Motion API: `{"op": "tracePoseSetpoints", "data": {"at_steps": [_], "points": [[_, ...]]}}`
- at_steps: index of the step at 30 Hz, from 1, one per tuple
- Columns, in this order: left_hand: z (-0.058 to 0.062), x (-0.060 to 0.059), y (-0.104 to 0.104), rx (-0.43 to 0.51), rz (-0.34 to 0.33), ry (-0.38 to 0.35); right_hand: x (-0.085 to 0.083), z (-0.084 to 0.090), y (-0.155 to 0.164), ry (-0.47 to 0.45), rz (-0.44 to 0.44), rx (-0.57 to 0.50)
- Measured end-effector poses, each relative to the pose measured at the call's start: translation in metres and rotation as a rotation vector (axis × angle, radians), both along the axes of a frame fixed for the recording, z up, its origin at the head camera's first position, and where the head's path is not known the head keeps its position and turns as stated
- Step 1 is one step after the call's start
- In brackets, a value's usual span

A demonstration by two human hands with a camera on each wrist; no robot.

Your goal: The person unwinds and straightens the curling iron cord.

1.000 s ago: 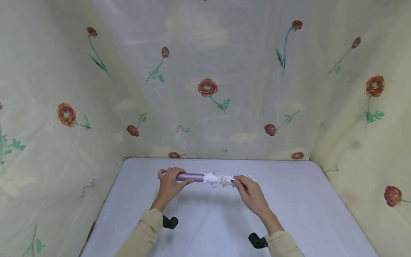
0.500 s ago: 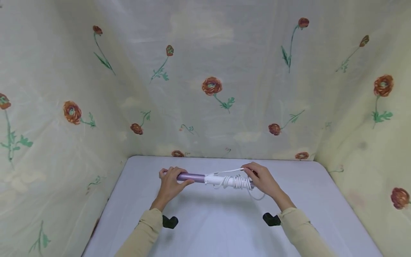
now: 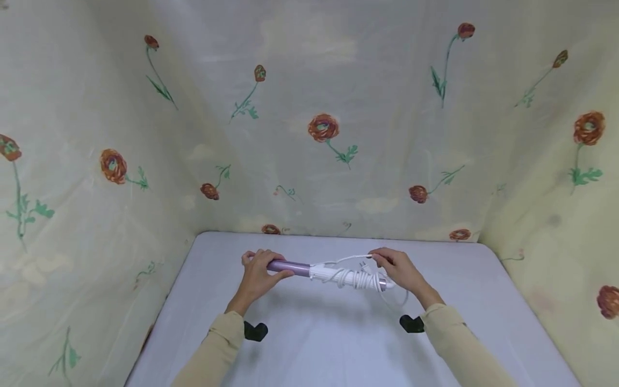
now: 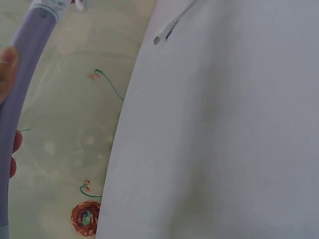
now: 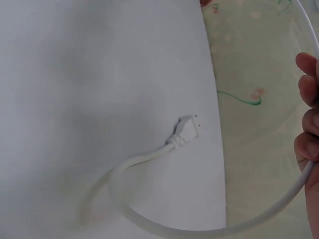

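Left grip (image 3: 255, 275) half-hiding purple barrel (image 3: 289, 266).

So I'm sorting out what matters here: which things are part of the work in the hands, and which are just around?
In hand:
- curling iron, gripped by the left hand at its purple barrel
- white cord, wound round the handle, held by the right hand
- plug at the cord's loose end

Just around:
- table
- flowered cloth behind it
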State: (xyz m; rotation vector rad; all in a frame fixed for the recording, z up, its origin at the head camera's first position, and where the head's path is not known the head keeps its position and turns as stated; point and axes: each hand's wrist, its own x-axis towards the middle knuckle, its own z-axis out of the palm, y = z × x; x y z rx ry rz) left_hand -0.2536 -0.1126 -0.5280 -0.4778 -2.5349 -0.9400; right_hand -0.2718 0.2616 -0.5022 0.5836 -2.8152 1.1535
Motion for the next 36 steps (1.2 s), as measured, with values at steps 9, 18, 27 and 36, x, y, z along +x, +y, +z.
{"op": "tracePoseSetpoints", "data": {"at_steps": [9,18,27,36], "points": [[0.004,-0.002,0.004,0.033,-0.016,-0.035,0.004,-0.015,0.012,-0.136,0.156,-0.065],[0.01,-0.006,0.005,0.002,0.057,0.032,0.032,-0.043,-0.013,-0.13,0.129,0.045],[0.008,-0.006,0.007,0.002,0.094,0.021,0.066,-0.055,-0.043,0.287,0.227,0.32],[0.004,-0.002,0.007,0.006,0.115,0.022,0.094,-0.044,-0.069,0.015,0.381,-0.009]]}}
